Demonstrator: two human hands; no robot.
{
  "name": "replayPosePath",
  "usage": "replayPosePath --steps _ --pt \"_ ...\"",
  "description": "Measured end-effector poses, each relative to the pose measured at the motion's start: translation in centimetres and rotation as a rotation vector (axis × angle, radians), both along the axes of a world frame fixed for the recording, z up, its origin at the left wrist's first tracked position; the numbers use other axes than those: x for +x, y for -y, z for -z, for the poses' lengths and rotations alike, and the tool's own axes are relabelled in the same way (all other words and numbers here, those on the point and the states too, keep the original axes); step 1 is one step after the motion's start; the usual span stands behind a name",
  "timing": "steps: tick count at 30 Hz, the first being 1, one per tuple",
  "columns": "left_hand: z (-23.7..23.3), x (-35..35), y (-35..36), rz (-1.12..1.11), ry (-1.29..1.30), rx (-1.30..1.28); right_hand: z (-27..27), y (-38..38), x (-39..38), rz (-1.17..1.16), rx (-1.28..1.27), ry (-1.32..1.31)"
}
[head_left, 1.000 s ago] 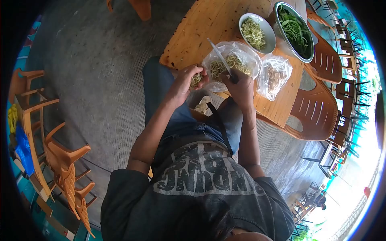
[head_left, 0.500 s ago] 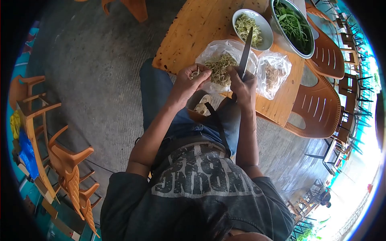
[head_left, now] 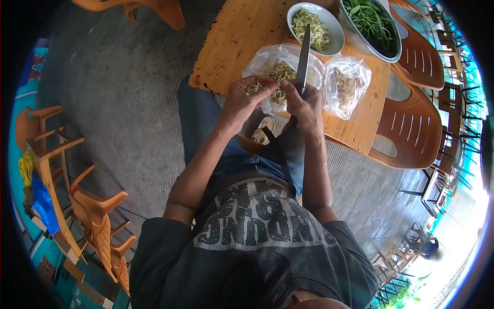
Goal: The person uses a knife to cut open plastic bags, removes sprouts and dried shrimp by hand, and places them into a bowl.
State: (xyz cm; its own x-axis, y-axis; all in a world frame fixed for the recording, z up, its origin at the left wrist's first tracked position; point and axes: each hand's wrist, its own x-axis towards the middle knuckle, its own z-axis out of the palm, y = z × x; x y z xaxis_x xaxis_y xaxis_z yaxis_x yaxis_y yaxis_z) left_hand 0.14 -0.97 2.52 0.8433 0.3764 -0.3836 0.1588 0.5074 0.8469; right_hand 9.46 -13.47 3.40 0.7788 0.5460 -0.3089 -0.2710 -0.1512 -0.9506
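My left hand [head_left: 246, 103] is closed around a few bean sprouts, its thumb and fingertips pinched toward the other hand. In my right hand [head_left: 304, 109] is a knife [head_left: 304, 56], its blade pointing away from me, while thumb and finger meet my left fingertips at a sprout too small to see clearly. Just beyond both hands, an open plastic bag [head_left: 257, 61] holds a heap of bean sprouts [head_left: 281, 72]. Right of it lies another clear bag [head_left: 355, 85] with brownish trimmings. A white bowl [head_left: 335, 35] farther back contains pale sprouts [head_left: 313, 32].
A metal bowl [head_left: 346, 23] of leafy greens [head_left: 370, 20] stands at the back right of the wooden table [head_left: 226, 56]. Brown plastic chairs [head_left: 411, 131] line the table's right side. More chairs [head_left: 95, 206] stand at left. A sandal [head_left: 263, 129] shows below my hands.
My hands have come together, the right thumb and finger now meeting the left fingertips. The knife is still in my right hand. The view has shifted slightly.
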Motion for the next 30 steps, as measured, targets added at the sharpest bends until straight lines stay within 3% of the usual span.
replayPosePath --steps 4,7,13,20,30 --pt "0.4 0.3 -0.1 -0.031 0.014 -0.015 0.1 0.2 0.0 -0.01 0.137 -0.216" --pt "0.3 0.3 -0.4 -0.072 0.055 -0.077 0.2 0.1 -0.3 -0.011 0.051 -0.073" --pt "0.7 -1.1 -2.3 -0.131 0.188 -0.333 1.7 1.2 0.0 0.03 -0.304 0.742" --pt "1.8 -3.2 -2.4 -0.1 0.158 -0.309 2.2 2.2 -1.5 -0.059 -0.546 0.68" --pt "2.0 -1.7 -2.2 -0.037 0.241 -0.426 3.2 2.8 -1.0 -0.12 -0.453 0.748"
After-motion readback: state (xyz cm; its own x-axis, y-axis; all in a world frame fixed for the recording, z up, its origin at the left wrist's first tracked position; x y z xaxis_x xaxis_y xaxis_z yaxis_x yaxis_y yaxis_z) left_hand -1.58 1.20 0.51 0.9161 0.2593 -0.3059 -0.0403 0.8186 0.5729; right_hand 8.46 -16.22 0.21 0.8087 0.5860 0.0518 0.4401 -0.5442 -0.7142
